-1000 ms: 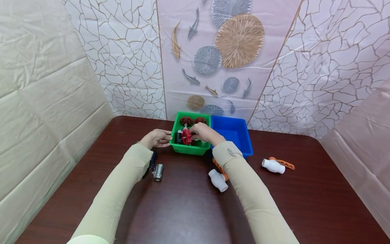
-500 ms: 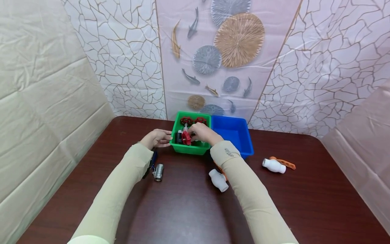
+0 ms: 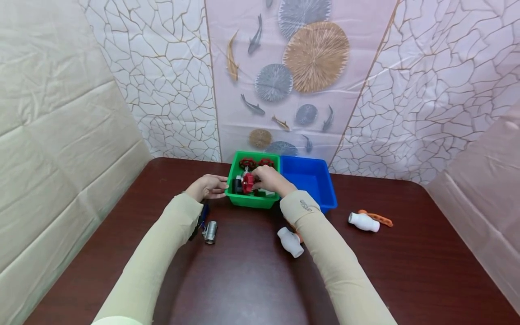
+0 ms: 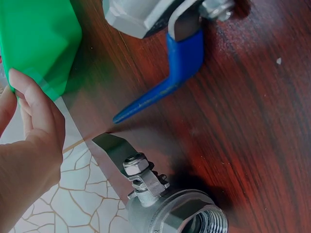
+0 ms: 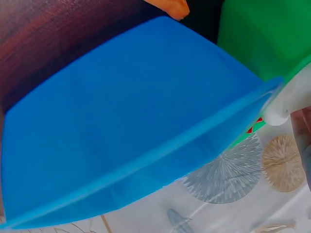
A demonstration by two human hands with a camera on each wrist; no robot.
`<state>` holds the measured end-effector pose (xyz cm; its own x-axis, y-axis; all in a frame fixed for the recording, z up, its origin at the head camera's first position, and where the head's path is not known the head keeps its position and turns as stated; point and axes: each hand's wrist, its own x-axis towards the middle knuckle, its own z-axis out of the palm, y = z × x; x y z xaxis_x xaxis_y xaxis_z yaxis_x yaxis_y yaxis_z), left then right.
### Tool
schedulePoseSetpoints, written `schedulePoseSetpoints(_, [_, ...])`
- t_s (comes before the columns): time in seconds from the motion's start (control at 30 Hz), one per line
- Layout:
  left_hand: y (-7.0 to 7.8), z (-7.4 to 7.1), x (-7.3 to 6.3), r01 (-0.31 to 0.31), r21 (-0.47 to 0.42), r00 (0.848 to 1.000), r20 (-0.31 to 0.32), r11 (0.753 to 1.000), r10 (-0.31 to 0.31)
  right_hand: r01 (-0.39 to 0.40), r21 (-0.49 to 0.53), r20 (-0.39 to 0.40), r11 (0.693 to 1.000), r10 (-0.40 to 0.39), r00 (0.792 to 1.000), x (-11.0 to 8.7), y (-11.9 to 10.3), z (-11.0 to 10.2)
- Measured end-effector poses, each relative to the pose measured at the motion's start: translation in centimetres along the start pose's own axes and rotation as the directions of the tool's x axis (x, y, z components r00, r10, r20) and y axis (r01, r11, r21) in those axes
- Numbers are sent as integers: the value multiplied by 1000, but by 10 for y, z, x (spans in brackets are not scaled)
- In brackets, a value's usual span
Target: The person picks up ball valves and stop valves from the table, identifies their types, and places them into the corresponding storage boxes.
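My left hand point(image 3: 210, 186) pinches the left rim of the green bin point(image 3: 252, 201) between thumb and fingers. My right hand point(image 3: 271, 178) reaches into the same bin, its fingers curled at a valve with a red handwheel point(image 3: 248, 183); the fingertips and the valve's body are largely hidden. Two more red handwheels point(image 3: 247, 163) show at the bin's back. A black piece point(image 3: 238, 185) lies beside the valve, and a white piece point(image 3: 266, 193) shows under the right hand. In the right wrist view, a white rounded part point(image 5: 286, 104) sits by the fingers point(image 5: 303, 141).
A blue bin point(image 3: 310, 178) stands against the green one. Metal ball valves point(image 3: 210, 232), one with a blue lever point(image 4: 182, 63), lie near the left forearm. White valves with orange handles lie at right point(image 3: 364, 222) and by the right forearm point(image 3: 290, 242). A patterned cloth hangs behind.
The right hand and the red handwheel have shifted slightly inside the green bin, and the white piece under the hand shows more. The left hand stays at the rim.
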<state>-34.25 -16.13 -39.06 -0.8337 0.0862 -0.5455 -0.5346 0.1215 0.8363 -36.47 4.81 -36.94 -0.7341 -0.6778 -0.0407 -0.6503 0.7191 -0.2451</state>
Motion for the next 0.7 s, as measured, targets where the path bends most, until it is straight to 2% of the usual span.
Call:
schedulePoseSetpoints(0.33, [1, 1, 0, -4, 8, 1000, -9, 1000, 4, -108, 86, -32, 990, 111, 993, -5, -2, 3])
schedulePoseSetpoints(0.53, [1, 1, -1, -6, 8, 1000, -13, 1000, 6, -212, 177, -96, 961, 231, 968, -3, -6, 9])
schedulePoseSetpoints(0.7, [1, 1, -1, -5, 2, 1000, -7, 1000, 5, -240, 215, -117, 947, 269, 956, -3, -7, 9])
